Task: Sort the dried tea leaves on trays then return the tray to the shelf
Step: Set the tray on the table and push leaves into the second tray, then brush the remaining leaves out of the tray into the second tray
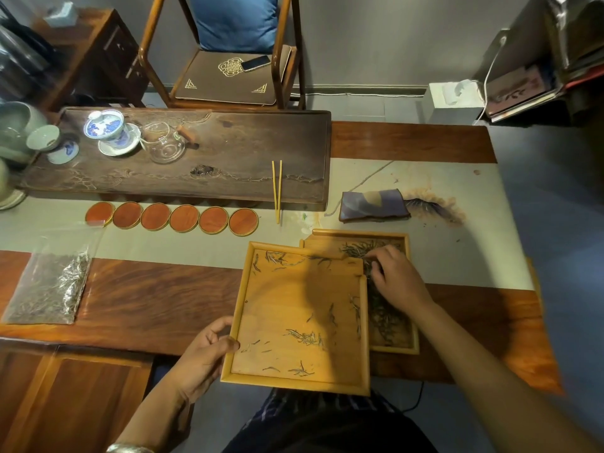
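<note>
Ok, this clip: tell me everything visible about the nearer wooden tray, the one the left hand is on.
The nearer tray is a light yellowish wooden rectangle with a raised rim and a notch in its right edge. A few dried tea leaves lie scattered on it. It overlaps the second tray and juts past the table edge toward the person. The left hand grips its left rim; the right hand is in the second tray's leaves.

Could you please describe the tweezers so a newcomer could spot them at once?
Find the long dark carved wooden tea board across the table's far side. At its right end, slim yellow bamboo tweezers overhang the front edge, beyond the round orange coasters; nothing nearby is as thin.
</note>
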Motion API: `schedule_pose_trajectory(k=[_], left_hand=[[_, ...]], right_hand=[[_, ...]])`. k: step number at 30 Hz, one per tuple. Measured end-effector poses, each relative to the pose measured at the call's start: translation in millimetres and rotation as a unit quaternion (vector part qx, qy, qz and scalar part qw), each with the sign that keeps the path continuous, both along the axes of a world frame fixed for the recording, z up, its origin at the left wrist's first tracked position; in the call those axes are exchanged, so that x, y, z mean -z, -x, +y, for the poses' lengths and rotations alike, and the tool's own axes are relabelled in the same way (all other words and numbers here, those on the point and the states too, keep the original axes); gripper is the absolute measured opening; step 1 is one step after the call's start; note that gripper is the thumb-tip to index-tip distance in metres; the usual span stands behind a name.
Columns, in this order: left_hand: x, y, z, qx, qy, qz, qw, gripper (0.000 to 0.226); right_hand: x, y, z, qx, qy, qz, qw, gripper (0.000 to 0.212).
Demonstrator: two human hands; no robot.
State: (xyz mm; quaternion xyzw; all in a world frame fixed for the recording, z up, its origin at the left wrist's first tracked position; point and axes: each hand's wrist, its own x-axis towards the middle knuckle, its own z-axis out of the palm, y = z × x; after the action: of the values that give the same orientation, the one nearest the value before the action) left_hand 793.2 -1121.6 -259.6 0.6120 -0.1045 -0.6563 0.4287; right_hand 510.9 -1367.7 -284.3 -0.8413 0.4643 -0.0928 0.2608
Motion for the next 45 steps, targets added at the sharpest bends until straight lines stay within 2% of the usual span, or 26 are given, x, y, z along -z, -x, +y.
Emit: schedule_pose_trajectory(k=[4,9,12,15,22,25,29,35,40,45], left_hand=[[-0.7,-1.4,-1.3,-0.008,0.004,0.014,1.0,0.047],[0.2,0.4,-1.2,0.0,0.002,0.006,1.0,0.043],[6.3,1.8,1.5,0.001,0.0,0.007,1.0,0.052],[12.1,2.6,0.7,-0.011,-0.004,0.016,1.0,0.051],[15.1,7.9,-14.3,-0.025,0.0,0.013,1.0,0.056],[14.7,10.3,-19.6,-0.032,0.012,0.016,0.999,0.056],[16.0,13.1,-20.7,-0.045,0.017,0.025,0.999,0.065],[14.2,19.9,-24.8,-0.057,0.009,0.014,0.998,0.053],[9.3,24.6,-27.1,-0.073,0.001,0.009,0.997,0.051],[-6.4,33.0,-33.3,-0.06,0.01,-0.019,0.998,0.063]], right_hand=[[-9.8,-0.8,-14.5,0.013,0.067,-0.01,0.998,0.019],[-12.1,-15.2,-60.8,-0.003,0.051,-0.006,0.999,0.023],[-5.6,-26.2,-94.6,-0.031,0.024,0.027,0.999,0.033],[1.3,-34.6,-126.6,-0.09,0.021,0.08,0.992,0.046],[23.9,-39.7,-168.2,-0.203,0.046,0.231,0.95,0.1],[36.3,-31.0,-172.6,-0.216,0.058,0.266,0.938,0.094],[45.3,-27.0,-166.2,-0.208,0.099,0.213,0.95,0.067],[41.1,-35.4,-158.3,-0.15,0.123,0.14,0.971,0.042],[15.8,-31.4,-136.7,-0.011,0.069,-0.039,0.997,0.035],[-48.6,-36.6,-72.5,0.108,0.051,-0.198,0.973,0.024]])
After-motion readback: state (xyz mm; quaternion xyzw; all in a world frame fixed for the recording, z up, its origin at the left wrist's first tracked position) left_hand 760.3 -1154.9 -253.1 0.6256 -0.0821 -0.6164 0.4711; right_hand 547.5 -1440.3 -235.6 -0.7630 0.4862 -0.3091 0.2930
